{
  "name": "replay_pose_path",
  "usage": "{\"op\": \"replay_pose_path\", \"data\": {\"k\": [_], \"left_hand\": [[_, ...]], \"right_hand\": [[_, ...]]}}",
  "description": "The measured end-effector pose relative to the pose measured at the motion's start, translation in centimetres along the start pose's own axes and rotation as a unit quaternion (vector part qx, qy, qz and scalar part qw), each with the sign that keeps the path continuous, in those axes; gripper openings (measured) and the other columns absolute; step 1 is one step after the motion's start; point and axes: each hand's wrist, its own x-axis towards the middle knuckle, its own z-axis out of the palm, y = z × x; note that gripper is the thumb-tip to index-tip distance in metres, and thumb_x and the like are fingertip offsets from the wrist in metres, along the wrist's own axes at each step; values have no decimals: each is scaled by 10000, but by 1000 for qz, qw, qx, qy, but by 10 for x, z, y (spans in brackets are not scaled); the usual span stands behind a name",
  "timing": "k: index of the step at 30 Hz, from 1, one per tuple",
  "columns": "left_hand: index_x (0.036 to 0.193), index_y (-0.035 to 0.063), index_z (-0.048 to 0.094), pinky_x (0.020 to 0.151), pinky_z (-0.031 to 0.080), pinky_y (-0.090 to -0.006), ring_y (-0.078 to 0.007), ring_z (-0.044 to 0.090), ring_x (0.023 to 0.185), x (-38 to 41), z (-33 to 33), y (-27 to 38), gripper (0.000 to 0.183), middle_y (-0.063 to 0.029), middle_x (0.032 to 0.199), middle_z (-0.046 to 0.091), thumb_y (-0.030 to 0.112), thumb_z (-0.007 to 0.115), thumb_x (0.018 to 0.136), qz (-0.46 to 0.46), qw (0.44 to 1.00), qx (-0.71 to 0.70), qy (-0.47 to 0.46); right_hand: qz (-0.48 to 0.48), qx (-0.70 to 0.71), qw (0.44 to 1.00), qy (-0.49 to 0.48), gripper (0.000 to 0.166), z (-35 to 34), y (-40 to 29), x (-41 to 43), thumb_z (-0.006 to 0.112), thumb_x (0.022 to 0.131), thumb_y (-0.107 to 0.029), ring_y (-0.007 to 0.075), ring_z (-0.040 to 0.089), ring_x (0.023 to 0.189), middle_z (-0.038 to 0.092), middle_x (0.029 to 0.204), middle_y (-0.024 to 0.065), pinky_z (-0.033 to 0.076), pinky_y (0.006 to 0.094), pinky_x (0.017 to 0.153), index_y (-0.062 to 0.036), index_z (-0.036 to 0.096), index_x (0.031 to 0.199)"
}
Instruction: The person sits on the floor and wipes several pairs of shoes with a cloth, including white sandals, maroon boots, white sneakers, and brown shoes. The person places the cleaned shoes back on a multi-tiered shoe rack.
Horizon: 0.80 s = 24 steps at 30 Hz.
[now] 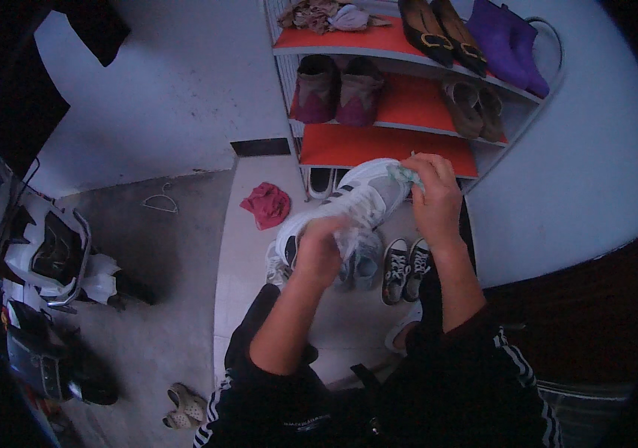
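Observation:
A white sneaker with dark stripes (347,199) is held up before me, its toe towards the shoe rack. My left hand (319,249) grips it near the heel, with some clear, crinkled plastic (359,238) beside the fingers; the hand is slightly blurred. At the toe, my right hand (434,185) pinches a small pale green cloth or wipe (406,175) against the upper. Black-and-white canvas sneakers (406,269) stand on the tiles below my right hand, and greyish shoes (361,271) show partly beneath the plastic.
A rack with red shelves (386,151) holds several shoes and purple boots (501,45). Crumpled red cloth (267,205) lies on the tiles. On the lower grey floor are a white hanger (161,203), beige clogs (184,407) and a parked motor scooter (55,252).

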Motion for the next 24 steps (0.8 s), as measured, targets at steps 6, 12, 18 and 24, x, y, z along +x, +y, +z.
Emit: {"op": "replay_pose_path", "data": {"k": [6, 12, 18, 24], "left_hand": [[1039, -22, 532, 910, 382, -374, -257, 533, 999, 7, -1, 0, 341, -129, 1052, 573, 180, 526, 766, -4, 993, -117, -25], [1156, -53, 464, 965, 339, -400, -301, 480, 1096, 4, 4, 12, 490, -167, 1182, 513, 251, 512, 776, 28, 977, -198, -74], [1185, -61, 441, 992, 325, -406, -308, 459, 1131, 5, -3, 12, 472, -182, 1212, 489, 232, 468, 816, 37, 956, -271, -105], [1223, -19, 417, 997, 317, -421, -291, 468, 1130, 6, 1, 6, 459, -159, 1218, 492, 304, 402, 896, -43, 957, -276, -72]], "right_hand": [[-93, 16, 994, -56, 324, 12, -20, -6, 550, 638, 23, 273, 504, 985, 538, 993, 77, 417, 375, 847, -61, 596, 947], [-89, 64, 992, -56, 279, 17, -25, -7, 555, 632, 17, 275, 507, 939, 532, 951, 78, 426, 379, 814, -56, 590, 899], [-15, 107, 994, -8, 338, 10, -15, -6, 580, 608, 74, 294, 511, 929, 526, 951, 105, 425, 376, 806, -43, 568, 926], [32, 140, 990, 10, 346, 15, -16, -7, 574, 660, 71, 318, 524, 912, 523, 955, 137, 422, 368, 795, -25, 532, 990]]}}
